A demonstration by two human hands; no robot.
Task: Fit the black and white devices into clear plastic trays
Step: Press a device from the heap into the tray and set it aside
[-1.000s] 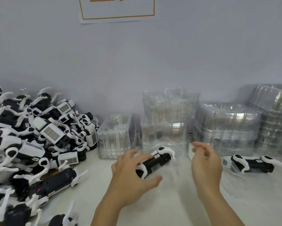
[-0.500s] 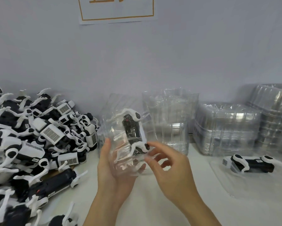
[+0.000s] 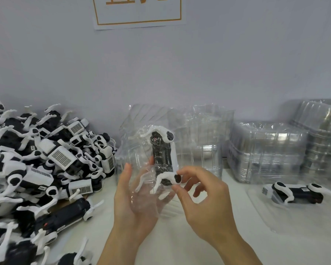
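A clear plastic tray (image 3: 136, 142) is held upright above the table's middle, with a black and white device (image 3: 163, 157) standing on end inside it. My left hand (image 3: 136, 199) cups the tray from below and behind, fingers wrapped round its left side. My right hand (image 3: 201, 199) pinches the tray's lower right edge next to the device's lower white arm. A second device (image 3: 296, 192) lies flat in another clear tray (image 3: 271, 217) on the table at the right.
A big heap of loose black and white devices (image 3: 38, 169) fills the left of the white table (image 3: 180, 245). Stacks of clear trays (image 3: 266, 152) stand along the back wall, from the centre to the right edge.
The tray with the device went from lying on the table to being lifted and turned upright in my left hand. My right hand came across to its lower right edge.
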